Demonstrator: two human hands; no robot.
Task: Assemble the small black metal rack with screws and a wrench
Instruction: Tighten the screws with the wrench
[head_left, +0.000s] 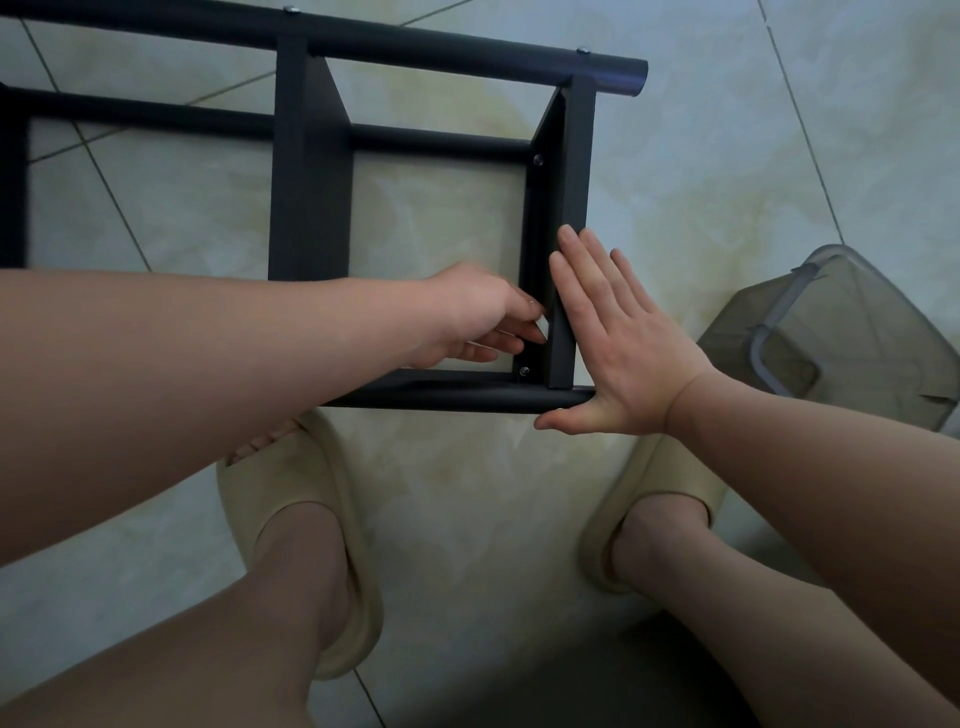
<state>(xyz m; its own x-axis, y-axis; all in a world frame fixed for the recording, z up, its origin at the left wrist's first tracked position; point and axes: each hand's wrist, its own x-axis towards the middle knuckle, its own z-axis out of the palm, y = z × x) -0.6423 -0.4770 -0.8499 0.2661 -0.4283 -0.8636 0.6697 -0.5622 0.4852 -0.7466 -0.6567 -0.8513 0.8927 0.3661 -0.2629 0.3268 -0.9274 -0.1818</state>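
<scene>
Right hand is pressing flat, fingers straight, against the end plate. Left hand is reaching inside, fingers curling into a pinch; around what, cannot tell. Bracing squarely likely matters when tightening the lower screw. Rack is lying on glossy floor tiles before the feet: matte black, round tubes, flat bars.

Black metal rack on its side on tile floor, tubes and flat crossbars joined; screw seated at near corner.
</scene>
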